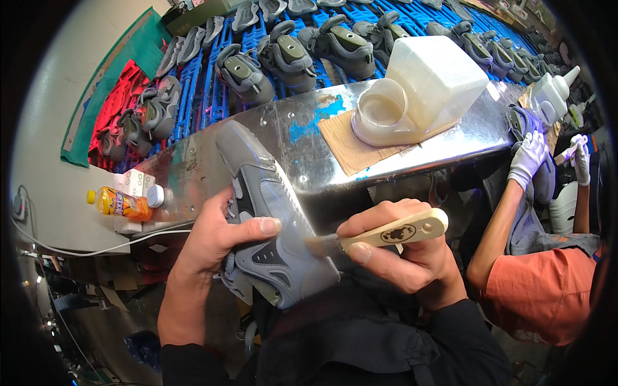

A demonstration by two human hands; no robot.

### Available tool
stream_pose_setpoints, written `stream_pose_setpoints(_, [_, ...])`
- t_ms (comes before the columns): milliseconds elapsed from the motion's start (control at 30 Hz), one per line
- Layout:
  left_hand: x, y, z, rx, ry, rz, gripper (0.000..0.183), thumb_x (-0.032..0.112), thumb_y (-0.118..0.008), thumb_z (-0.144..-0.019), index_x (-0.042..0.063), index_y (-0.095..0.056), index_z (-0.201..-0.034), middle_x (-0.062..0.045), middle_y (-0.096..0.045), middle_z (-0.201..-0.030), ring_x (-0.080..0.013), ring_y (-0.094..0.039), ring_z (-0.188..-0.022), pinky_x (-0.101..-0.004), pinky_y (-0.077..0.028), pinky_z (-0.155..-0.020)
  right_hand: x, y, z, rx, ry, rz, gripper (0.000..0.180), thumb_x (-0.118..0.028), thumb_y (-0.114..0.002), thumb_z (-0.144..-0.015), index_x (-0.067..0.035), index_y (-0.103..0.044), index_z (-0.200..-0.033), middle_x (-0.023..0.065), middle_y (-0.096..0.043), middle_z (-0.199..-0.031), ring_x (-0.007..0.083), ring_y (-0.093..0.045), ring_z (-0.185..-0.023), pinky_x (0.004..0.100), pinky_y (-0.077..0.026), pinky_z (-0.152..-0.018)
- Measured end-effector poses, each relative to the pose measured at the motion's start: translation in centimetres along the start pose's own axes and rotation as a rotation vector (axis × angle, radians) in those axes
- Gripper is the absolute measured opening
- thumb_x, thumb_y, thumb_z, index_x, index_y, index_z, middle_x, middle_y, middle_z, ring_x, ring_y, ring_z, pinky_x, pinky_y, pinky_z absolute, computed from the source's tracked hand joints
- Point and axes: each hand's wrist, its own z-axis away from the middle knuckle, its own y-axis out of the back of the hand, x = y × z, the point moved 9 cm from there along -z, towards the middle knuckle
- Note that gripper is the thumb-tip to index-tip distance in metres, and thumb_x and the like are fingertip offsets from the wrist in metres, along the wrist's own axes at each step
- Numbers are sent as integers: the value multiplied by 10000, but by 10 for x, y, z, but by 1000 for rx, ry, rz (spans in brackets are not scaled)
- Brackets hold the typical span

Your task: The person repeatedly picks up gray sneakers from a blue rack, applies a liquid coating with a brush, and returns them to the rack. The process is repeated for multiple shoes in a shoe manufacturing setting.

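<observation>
My left hand (219,236) grips a grey shoe upper (285,217) on its side, thumb pressed on the mesh, toe pointing away from me. In my right hand (405,255) is a flat brush with a wooden handle (396,233). Its bristles (316,246) touch the lower side of the upper, close to the bottom edge. A line of pale stitching (289,190) runs along that edge. Beyond my hands, a translucent plastic container (434,82) with a round open cup (384,108) stands on a piece of cardboard (345,154).
Grey shoe uppers (289,58) and soles (245,18) line a blue slatted rack (207,96) behind the metal bench (231,128). An orange drink bottle (123,205) lies at left, near a white cable (101,252). At right, a co-worker's gloved hands (528,157) hold a shoe and a brush.
</observation>
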Motion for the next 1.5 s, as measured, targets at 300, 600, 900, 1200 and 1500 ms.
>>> stream_pose_setpoints(300, [-2, -2, -1, 21, 1, -1, 680, 198, -969, -824, -61, -658, -1370, -103, -770, -1188, -171, -746, -1040, -334, -593, -984, -10, -3, 1, -36, 149, 52, 196, -13, -801, -858, 61, -786, -1039, 148, -778, -829, 263, -712, -643, 359, -534, -603])
stream_pose_setpoints(600, [-2, -2, 0, 42, -17, 54, 607, 195, -949, -854, -59, -673, -1332, -117, -774, -1162, -181, -766, -999, -335, -626, -932, -11, 0, 2, -34, 29, 80, 173, -7, -806, -847, 59, -787, -1006, 161, -785, -837, 252, -721, -643, 357, -541, -609])
stream_pose_setpoints(900, [-11, 0, -3, 42, -19, 214, 548, 249, -888, -937, -76, -662, -1316, -130, -768, -1148, -189, -774, -978, -340, -644, -918, -38, 1, -5, -63, 109, 227, 159, 31, -809, -889, 4, -766, -1040, 112, -769, -890, 304, -742, -705, 390, -563, -632])
stream_pose_setpoints(1200, [-32, 10, -15, -26, 5, 561, 436, 313, -737, -1079, -41, -692, -1329, -175, -806, -1205, -263, -814, -1057, -418, -668, -976, -74, 0, -15, -68, 163, 377, 247, 14, -837, -865, -8, -771, -1101, 105, -770, -931, 318, -738, -744, 399, -554, -659])
stream_pose_setpoints(1500, [-17, -2, -16, -150, -72, 835, 539, 430, -664, -1113, -19, -673, -1412, -192, -779, -1331, -316, -784, -1174, -481, -636, -1064, -103, 0, -22, -27, 265, 442, 326, 7, -869, -838, -16, -781, -1150, 108, -751, -902, 317, -734, -766, 403, -540, -681])
